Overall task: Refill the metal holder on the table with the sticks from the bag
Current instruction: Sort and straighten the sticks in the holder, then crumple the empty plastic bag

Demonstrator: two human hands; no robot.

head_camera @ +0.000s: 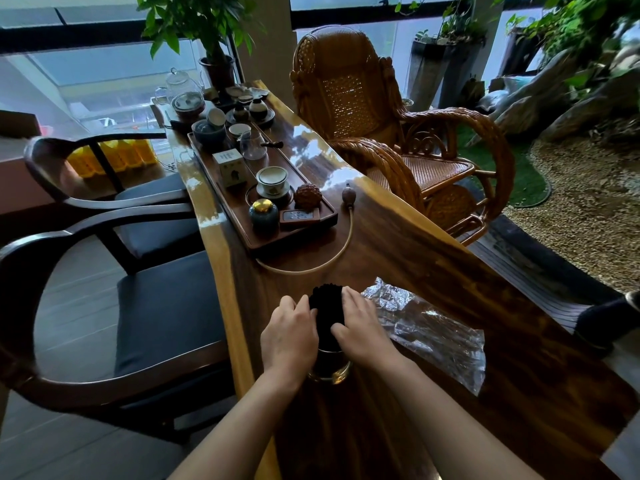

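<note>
sticks (325,308) are a dense dark bundle standing upright in the metal holder (329,370) at the near end of the table (415,258), with a good part showing above the rim. my read: thin, light and brittle. stiff as a bundle, snappy one by one, and they'd likely fan out if squeezed at the tips. I'd take them low, just above the rim, from both sides with light pressure. holder looks smooth and glossy and could slide on the polished top; can't judge its weight. left hand (289,336) lies on the bundle's left side, fingers close to straight, pressing rather than wrapping, thumb hidden. right hand (362,327) wraps the right side, fingers over the far flank, thumb on the near face. bag (433,336) is clear crinkly film lying flat just right of the holder, neither hand on it. can't tell whether any sticks remain inside
</note>
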